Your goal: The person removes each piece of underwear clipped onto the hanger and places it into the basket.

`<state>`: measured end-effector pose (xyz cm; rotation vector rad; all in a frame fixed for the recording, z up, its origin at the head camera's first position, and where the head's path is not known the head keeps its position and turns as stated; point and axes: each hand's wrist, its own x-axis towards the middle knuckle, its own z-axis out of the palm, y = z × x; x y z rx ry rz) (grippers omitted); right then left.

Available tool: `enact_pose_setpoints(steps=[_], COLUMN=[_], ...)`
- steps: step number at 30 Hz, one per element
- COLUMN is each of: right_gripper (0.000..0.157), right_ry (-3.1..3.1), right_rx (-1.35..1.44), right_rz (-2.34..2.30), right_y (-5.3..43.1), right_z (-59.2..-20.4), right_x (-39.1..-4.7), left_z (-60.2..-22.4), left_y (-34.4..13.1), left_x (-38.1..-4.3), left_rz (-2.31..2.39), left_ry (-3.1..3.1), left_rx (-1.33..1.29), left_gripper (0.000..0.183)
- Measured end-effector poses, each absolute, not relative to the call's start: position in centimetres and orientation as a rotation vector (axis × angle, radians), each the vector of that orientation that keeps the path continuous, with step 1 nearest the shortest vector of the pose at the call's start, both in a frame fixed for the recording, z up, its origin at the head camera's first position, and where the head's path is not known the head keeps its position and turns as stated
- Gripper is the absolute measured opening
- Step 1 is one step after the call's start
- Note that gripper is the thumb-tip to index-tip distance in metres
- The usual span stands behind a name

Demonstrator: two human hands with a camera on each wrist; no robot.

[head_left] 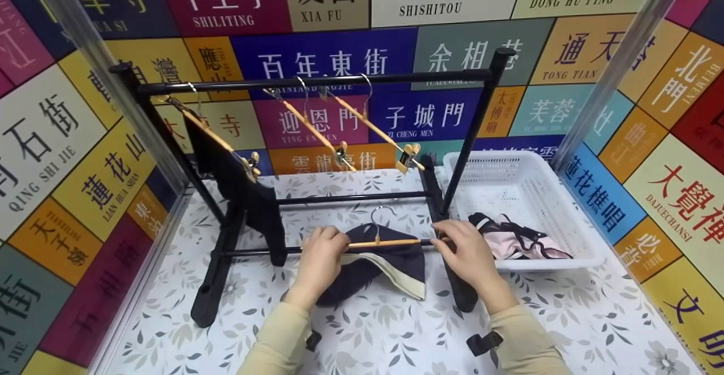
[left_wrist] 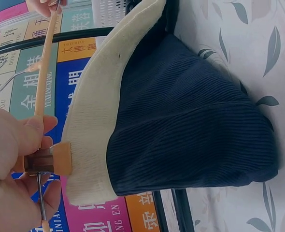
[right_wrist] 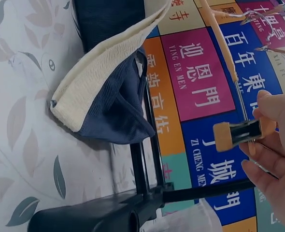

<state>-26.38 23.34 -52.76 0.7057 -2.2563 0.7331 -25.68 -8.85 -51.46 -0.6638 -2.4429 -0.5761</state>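
Observation:
Between my hands is a wooden clip hanger (head_left: 396,242) with a metal hook. My left hand (head_left: 321,257) holds it at its left end, fingers around the clip (left_wrist: 63,158) there. That clip bites the cream band of a navy ribbed garment (left_wrist: 191,121), which hangs down from it. At the hanger's other end my right hand (head_left: 466,253) pinches the second clip (right_wrist: 223,137). This clip stands apart from the garment. The free end of the cream band (right_wrist: 79,104) droops below the hanger in the right wrist view.
A black clothes rack (head_left: 317,84) stands in front of me. On it hang two bare clip hangers (head_left: 317,127) and a hanger with a black garment (head_left: 249,199). At right, a white basket (head_left: 551,194) contains pink and black clothing (head_left: 523,239). Sign-patterned walls stand around.

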Motion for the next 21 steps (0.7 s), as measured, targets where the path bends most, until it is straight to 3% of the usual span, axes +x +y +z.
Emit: enact_pose_setpoints(steps=[8, 21], right_gripper=[0.037, 0.031], right_ry=[-2.2, -2.219], right_rx=[0.807, 0.831], right_rz=[0.619, 0.572], right_y=[21.9, 20.0], right_z=[-52.1, -53.0], right_x=[-26.4, -26.2], left_z=[-51.7, -52.3], left_y=[-8.8, -8.6], left_x=[-25.7, -25.5], left_rz=[-0.553, -0.576], left_ry=[-2.401, -2.393], left_rx=[-0.67, -0.651], left_gripper=[0.008, 0.009])
